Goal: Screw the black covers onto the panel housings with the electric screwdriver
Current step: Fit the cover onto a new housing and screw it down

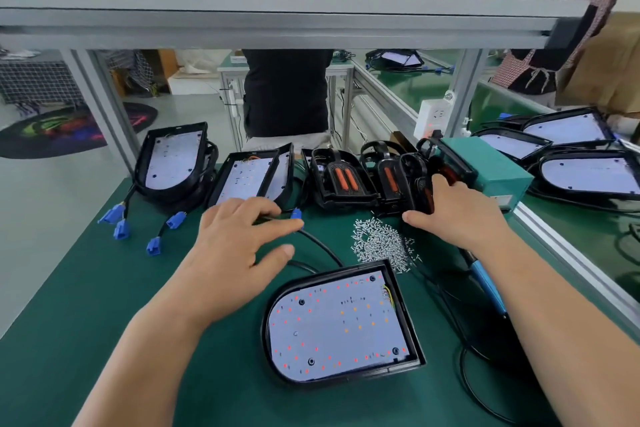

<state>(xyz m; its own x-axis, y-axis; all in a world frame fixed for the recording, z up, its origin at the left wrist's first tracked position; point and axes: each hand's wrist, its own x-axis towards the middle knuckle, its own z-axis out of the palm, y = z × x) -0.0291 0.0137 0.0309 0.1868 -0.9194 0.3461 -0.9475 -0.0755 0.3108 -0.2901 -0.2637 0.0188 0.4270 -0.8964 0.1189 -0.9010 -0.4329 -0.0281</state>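
A black panel housing (341, 322) with a white LED board lies face up on the green mat in front of me. My left hand (239, 246) hovers with spread, relaxed fingers over its black cable (322, 246), near a blue connector (296, 215). My right hand (453, 215) reaches to the row of black covers (341, 184) with orange inserts at the back and grips the rightmost upright cover (420, 184). A pile of small silver screws (381, 243) lies between my hands. The blue electric screwdriver (486, 288) lies on the mat under my right forearm.
More housings (173, 159) with blue connectors (119, 218) lean at the back left. A teal power box (491, 170) stands at the right, beside an aluminium rail (571, 253). Finished panels (588, 173) lie on the neighbouring bench. Two people work beyond the frame.
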